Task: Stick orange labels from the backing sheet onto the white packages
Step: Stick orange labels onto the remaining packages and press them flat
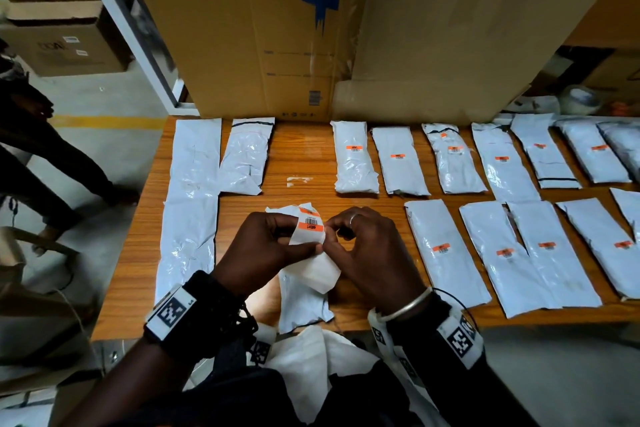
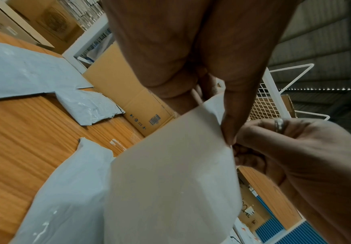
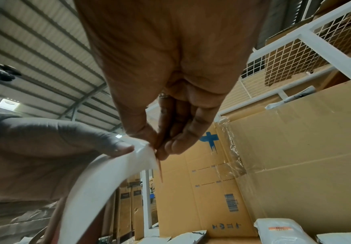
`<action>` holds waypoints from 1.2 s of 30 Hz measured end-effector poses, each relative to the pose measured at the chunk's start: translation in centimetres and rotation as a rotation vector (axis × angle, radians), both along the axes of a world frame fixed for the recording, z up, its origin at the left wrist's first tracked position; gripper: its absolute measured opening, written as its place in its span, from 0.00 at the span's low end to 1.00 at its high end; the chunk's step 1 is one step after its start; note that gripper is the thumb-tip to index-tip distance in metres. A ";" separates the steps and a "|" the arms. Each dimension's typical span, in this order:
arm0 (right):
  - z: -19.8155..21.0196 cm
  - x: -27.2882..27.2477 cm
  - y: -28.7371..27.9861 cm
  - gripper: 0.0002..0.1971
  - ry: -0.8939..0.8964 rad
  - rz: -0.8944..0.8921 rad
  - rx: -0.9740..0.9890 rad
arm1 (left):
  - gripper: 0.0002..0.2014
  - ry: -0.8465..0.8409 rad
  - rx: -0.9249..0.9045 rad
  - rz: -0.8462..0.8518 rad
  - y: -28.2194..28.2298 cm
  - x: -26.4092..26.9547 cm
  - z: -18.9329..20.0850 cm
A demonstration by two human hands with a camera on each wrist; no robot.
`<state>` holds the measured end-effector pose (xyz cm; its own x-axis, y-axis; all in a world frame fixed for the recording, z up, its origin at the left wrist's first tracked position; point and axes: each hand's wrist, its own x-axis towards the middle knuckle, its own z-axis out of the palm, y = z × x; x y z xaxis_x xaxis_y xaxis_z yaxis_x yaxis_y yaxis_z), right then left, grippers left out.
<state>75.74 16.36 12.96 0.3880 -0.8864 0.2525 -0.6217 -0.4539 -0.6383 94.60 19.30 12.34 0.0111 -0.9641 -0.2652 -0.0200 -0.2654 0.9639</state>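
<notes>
A flattened corrugated cardboard box (image 1: 294, 31) stands along the far edge of the wood-grain table (image 1: 308, 156). Glossy white plastic packages (image 1: 446, 250) lie in rows on the right, each bearing an orange label; two unlabelled ones (image 1: 194, 163) lie at left, with bare wood between. Over the near edge, the left hand (image 1: 263, 246) grips the curled white backing sheet (image 1: 311, 236), thumb pressed on it. The right hand (image 1: 367, 250) pinches fingers (image 3: 166, 148) together on the orange barcode label (image 1: 310, 226) at the sheet's edge.
</notes>
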 end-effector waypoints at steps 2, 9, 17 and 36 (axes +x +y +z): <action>0.1 0.1 0.1 0.03 0.020 -0.004 0.001 | 0.14 -0.012 -0.001 0.005 0.0 0.0 0.0; 0.4 0.2 0.1 0.03 0.017 0.016 0.018 | 0.13 -0.019 -0.003 0.017 0.1 0.1 0.0; 0.5 0.9 0.6 0.01 0.077 -0.027 -0.021 | 0.13 -0.033 0.006 0.018 0.1 0.0 -0.3; 0.8 0.7 0.4 0.02 0.090 -0.046 -0.010 | 0.13 -0.054 -0.002 0.012 -0.1 -0.3 0.1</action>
<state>76.48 16.74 13.73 0.3687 -0.9012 0.2277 -0.6965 -0.4300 -0.5744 94.25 19.15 12.44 0.0365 -0.9644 -0.2619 -0.0692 -0.2638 0.9621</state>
